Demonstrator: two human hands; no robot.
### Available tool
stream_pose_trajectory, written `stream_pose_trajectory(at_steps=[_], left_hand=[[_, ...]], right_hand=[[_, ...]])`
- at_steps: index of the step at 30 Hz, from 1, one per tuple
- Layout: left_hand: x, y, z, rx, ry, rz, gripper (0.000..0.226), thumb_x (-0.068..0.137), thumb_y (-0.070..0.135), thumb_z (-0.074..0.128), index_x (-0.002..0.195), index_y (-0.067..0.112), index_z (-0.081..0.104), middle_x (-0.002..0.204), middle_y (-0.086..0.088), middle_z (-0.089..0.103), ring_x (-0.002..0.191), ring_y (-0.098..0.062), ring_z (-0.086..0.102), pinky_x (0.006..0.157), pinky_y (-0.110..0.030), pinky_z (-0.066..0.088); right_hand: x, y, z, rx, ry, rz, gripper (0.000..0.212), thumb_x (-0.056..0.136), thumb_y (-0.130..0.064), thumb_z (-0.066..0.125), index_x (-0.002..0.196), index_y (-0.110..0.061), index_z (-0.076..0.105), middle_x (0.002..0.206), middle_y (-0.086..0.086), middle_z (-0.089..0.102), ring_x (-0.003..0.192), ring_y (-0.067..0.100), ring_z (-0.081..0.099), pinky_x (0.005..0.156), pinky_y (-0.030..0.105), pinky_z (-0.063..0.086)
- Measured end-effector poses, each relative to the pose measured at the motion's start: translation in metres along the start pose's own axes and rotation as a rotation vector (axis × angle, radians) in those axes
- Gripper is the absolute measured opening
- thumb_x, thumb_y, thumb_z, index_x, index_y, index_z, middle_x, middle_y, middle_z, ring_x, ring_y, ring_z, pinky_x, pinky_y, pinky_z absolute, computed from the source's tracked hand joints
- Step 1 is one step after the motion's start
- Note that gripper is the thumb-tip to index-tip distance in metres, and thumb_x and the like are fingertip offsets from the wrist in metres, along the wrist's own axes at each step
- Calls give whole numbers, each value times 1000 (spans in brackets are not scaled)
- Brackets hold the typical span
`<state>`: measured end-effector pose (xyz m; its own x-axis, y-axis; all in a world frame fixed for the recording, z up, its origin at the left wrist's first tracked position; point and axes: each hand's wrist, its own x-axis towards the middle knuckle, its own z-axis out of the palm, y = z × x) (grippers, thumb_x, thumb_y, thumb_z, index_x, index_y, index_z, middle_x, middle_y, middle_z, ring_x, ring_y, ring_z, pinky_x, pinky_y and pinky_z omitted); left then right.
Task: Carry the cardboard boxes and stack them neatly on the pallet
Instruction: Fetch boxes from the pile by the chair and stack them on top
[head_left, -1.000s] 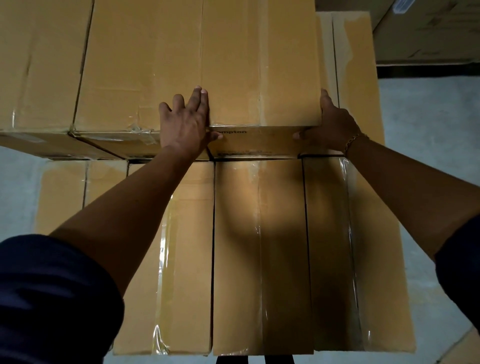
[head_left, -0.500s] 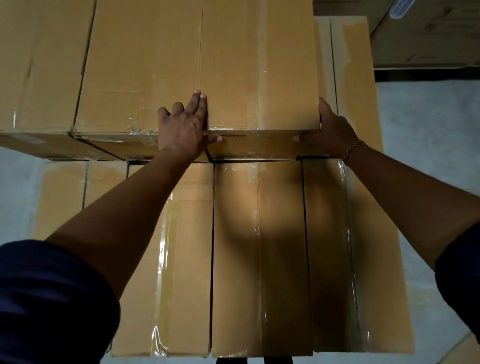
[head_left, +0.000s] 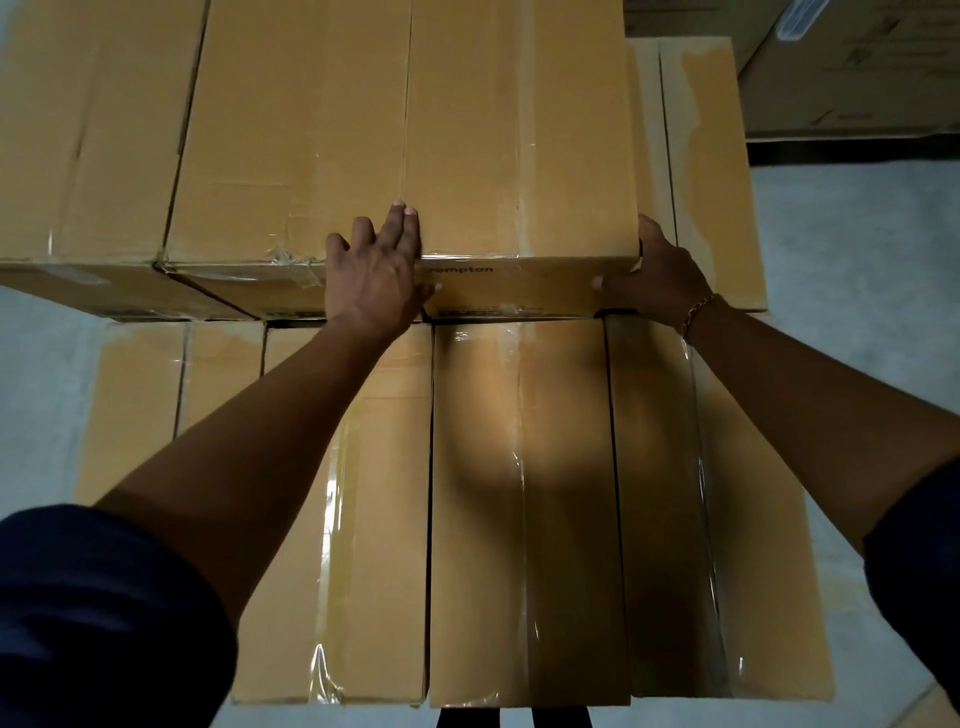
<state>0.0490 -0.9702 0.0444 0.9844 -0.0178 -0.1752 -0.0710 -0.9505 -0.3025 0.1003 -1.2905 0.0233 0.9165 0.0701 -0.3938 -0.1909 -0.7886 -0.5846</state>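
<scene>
A long cardboard box (head_left: 519, 130) with a taped top lies on the upper layer of the stack, its printed near end facing me. My left hand (head_left: 374, 275) lies flat on the box's near left corner, fingers straight across the seam with the neighbouring box (head_left: 291, 130), thumb on the front face. My right hand (head_left: 657, 280) grips the near right corner, thumb on the front face and fingers along the right side. Beneath, a lower layer of several taped boxes (head_left: 519, 519) runs toward me. The pallet itself is hidden under the boxes.
A third upper box (head_left: 78, 130) sits at the far left. Grey concrete floor (head_left: 857, 260) shows on both sides of the stack. More cartons (head_left: 857, 67) stand at the back right, and another carton corner (head_left: 935, 706) shows at the bottom right.
Both hands stay at the same corners of the upper box. The box and hands have shifted only slightly in the view.
</scene>
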Motion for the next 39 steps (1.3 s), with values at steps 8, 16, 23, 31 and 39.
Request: stream_pose_trajectory(at_steps=[8, 16, 23, 31, 39], left_hand=[[-53, 3, -5, -86, -94, 27, 86, 101, 67, 30, 165, 15, 4, 173, -2, 7, 153, -29, 20, 115, -54, 27], [-114, -2, -49, -240, -90, 41, 89, 98, 73, 21, 164, 19, -4, 173, -2, -3, 159, -24, 5, 124, -52, 15], [-156, -5, -94, -287, -20, 109, 88, 98, 73, 23, 165, 20, 3, 173, -3, 2, 158, -25, 7, 125, -51, 12], [-195, -2, -118, -329, 27, 330, 86, 99, 72, 28, 165, 20, 11, 173, -5, 8, 158, -25, 9, 124, -49, 15], [-268, 49, -132, -343, 17, 700, 85, 98, 73, 30, 165, 24, 13, 172, -3, 10, 158, -24, 10, 124, -49, 14]], right_hand=[[-42, -2, -4, -52, -14, 39, 95, 87, -40, 77, 160, -17, 22, 156, 9, 45, 136, 34, 48, 103, 36, 43], [-107, -9, -25, -55, -114, 28, 95, 88, -46, 74, 161, -16, 22, 163, 12, 33, 143, 34, 40, 112, 44, 41], [-195, -29, -40, -19, -35, 26, 84, 91, -43, 71, 159, -17, 29, 163, 9, 33, 146, 30, 36, 114, 40, 38], [-313, -40, -17, 41, 93, 171, 83, 93, -46, 69, 159, -19, 27, 164, 7, 30, 147, 29, 35, 115, 39, 35], [-465, -30, 30, 198, 204, 362, 81, 95, -39, 67, 160, -16, 25, 165, 7, 27, 150, 23, 30, 115, 28, 27]])
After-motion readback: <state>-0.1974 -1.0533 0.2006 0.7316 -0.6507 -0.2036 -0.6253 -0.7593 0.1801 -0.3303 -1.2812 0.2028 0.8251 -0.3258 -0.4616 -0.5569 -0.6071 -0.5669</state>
